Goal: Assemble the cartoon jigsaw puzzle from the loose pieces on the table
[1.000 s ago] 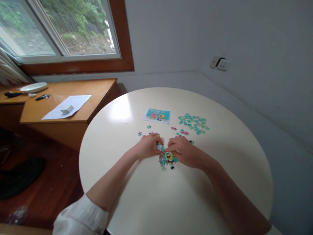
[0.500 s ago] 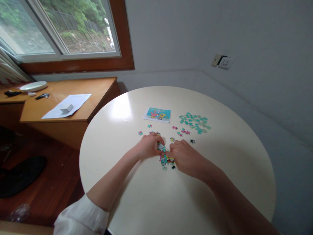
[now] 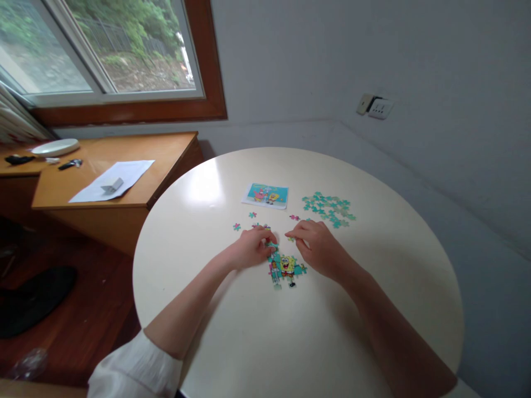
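A partly joined jigsaw puzzle (image 3: 287,267) lies flat on the table, with a yellow cartoon figure on it. My left hand (image 3: 254,247) rests at its upper left edge, thumb and index finger curled around the top part, which they partly cover. Just above and to the right, my right hand (image 3: 318,244) hovers low with its index finger stretched out over a loose yellowish puzzle piece (image 3: 291,239). That piece is mostly hidden under the fingers. Beyond the left hand are pink and teal loose pieces (image 3: 237,226), and some lie partly behind its fingers.
A picture card (image 3: 267,195) of the cartoon scene lies farther back on the round white table (image 3: 232,342). Many teal pieces (image 3: 329,207) are spread at the back right. To the left stands a wooden desk (image 3: 174,160) with paper (image 3: 133,168) and a white plate (image 3: 56,147).
My right hand has lifted off the joined puzzle and moved up and slightly right to the loose yellowish piece, uncovering the yellow figure. My left hand has stayed almost in place.
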The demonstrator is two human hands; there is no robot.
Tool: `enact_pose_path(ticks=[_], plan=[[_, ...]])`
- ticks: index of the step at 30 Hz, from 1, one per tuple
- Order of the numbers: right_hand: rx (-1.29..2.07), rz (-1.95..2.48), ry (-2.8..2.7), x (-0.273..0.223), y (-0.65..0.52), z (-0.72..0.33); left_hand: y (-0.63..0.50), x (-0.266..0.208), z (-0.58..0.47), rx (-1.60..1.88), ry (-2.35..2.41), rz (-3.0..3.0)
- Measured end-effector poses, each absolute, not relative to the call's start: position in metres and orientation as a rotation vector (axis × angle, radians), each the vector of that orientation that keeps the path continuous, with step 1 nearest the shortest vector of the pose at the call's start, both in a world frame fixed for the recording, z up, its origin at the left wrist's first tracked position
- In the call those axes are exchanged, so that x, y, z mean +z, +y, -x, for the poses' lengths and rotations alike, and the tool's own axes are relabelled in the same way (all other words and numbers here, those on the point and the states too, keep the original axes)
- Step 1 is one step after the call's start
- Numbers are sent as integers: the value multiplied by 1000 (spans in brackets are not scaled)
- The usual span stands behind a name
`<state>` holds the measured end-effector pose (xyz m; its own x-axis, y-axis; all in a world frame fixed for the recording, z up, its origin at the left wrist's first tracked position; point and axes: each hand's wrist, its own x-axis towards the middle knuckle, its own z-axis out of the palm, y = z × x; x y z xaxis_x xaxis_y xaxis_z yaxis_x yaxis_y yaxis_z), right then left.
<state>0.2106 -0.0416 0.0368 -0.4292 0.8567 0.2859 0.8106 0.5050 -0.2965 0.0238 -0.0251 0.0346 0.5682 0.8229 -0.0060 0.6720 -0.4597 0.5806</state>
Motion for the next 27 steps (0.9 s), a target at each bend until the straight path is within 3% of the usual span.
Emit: enact_pose_path(ticks=[7,15,21,27], plan=[[99,1426,-2205,32,-37,-212,-27,34,-25,526,1260,-2395],[49,1450,-2091,22,-30,-217,-85,35,-56,156,1404,-2618],[77,1456,-2085,16,-28,-213,-107,-1,-57,210,1469,-2745],[134,1494,-2109,10,-25,-212,-112,7,-41,140,1391,-2779]])
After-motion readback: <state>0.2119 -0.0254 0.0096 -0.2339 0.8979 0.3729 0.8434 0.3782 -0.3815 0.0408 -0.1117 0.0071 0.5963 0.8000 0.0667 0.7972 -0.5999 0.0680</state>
